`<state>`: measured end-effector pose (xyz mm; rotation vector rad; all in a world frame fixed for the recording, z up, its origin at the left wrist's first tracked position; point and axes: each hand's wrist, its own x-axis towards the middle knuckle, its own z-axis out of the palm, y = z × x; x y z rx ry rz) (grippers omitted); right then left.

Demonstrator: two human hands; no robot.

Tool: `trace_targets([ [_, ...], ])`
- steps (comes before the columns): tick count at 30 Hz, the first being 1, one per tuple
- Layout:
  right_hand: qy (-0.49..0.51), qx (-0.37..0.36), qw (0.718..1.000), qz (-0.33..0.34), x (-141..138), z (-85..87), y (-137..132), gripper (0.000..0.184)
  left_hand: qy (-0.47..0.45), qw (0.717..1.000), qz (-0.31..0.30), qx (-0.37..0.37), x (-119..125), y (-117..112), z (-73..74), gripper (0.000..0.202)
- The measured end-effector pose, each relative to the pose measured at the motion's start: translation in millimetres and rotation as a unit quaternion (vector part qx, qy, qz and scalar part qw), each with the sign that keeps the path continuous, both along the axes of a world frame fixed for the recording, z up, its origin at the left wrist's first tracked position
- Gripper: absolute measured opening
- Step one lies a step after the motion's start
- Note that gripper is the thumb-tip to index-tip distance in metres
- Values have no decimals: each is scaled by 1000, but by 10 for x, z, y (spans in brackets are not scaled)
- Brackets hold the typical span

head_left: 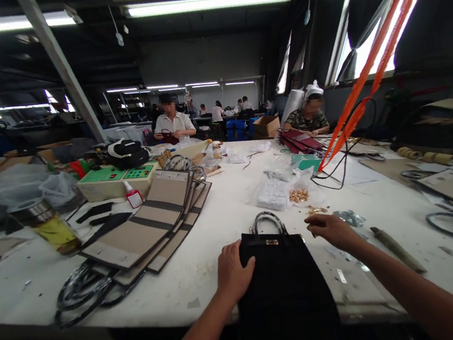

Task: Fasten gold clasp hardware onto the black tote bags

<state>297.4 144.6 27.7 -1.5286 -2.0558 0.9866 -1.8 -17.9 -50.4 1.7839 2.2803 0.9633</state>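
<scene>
A black handbag (282, 283) with a gold clasp and looped handles lies flat on the white table (224, 219) in front of me. My left hand (234, 273) rests on the bag's left upper corner, fingers curled over its edge. My right hand (329, 231) hovers just right of the bag's top, fingers pinched together near small gold metal parts (316, 210). What the pinch holds is too small to make out.
Stacked brown card panels (151, 227) and black cords (80, 290) lie at left. A jar (50, 225), plastic bags of hardware (272, 193), a tool handle (397, 249) and orange straps (366, 67) surround me. Two people sit at the far side.
</scene>
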Motion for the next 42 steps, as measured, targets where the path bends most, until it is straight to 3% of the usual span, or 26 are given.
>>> trace_targets([
  [3,72,-37,997,12,-129,48,-212,64,13,1000,14,-17,27,57,102,60],
  [6,169,-101,980,14,-395,-13,-510,72,22,1000,13,-18,72,123,180,57],
  [12,279,-144,949,-23,-857,-485,-878,80,13,999,15,-27,140,178,224,37],
  [15,279,-121,953,-19,-904,-699,-903,78,2,999,22,-36,151,213,223,34],
  [18,250,-82,965,5,-888,-799,-896,72,-11,999,27,-45,161,279,219,40],
  [25,149,4,988,49,-933,-792,-955,55,-62,997,46,-23,197,368,203,27],
  [33,156,17,987,46,-946,-795,-964,47,-160,984,61,53,285,370,231,18],
  [37,160,8,986,42,-935,-760,-972,46,-267,959,80,57,235,399,213,22],
  [42,179,-3,983,36,-919,-733,-962,49,-413,908,72,0,135,411,186,36],
])
